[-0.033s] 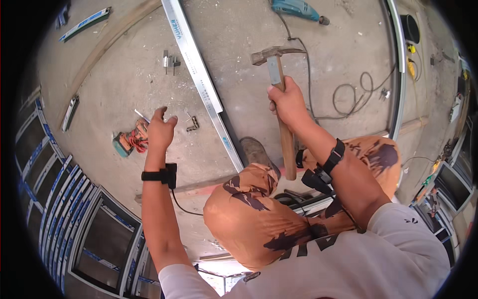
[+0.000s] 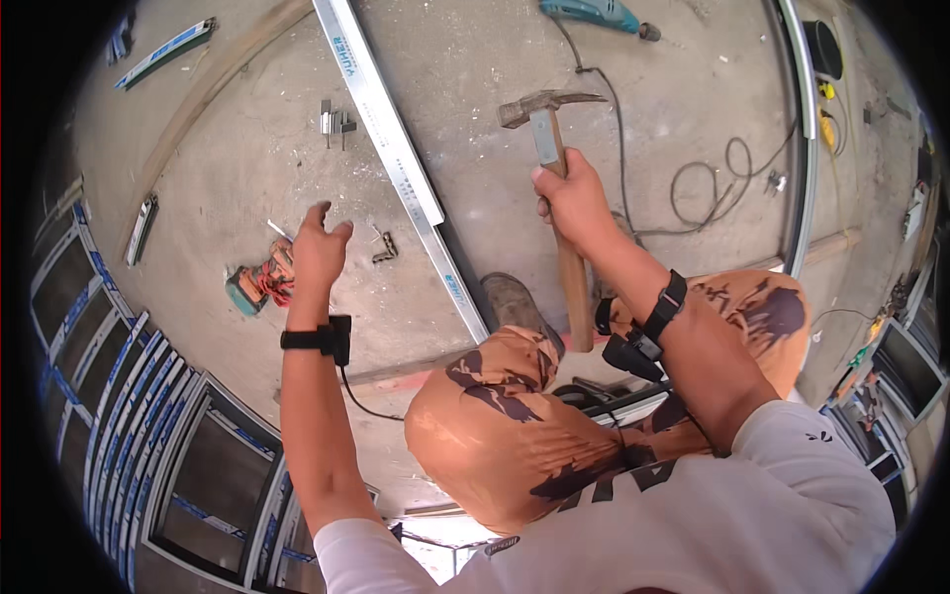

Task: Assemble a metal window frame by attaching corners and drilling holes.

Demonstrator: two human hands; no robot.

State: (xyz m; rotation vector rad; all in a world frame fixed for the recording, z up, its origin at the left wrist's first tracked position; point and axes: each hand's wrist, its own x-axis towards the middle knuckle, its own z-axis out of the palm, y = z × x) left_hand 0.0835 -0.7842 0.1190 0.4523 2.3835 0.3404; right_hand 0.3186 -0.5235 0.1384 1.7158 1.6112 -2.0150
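Note:
My right hand is wrapped around the wooden handle of a claw hammer, its metal head pointing away from me over the floor. My left hand reaches out with thumb and fingers apart, nothing seen in its grasp. Partly behind that hand lies a teal and orange cordless power tool with red cord or strap around it. A thin white stick shows close to the fingers; whether it belongs to the tool I cannot tell. Just right of the hand is a small dark metal fitting.
A long white metal profile runs across the floor between my hands. A teal corded drill lies at the far side, its cable looping right. Small metal pieces lie far left. Framed panels stand at lower left.
The view has shifted slightly. Both hands keep nearly the same pose, the right one still around the hammer.

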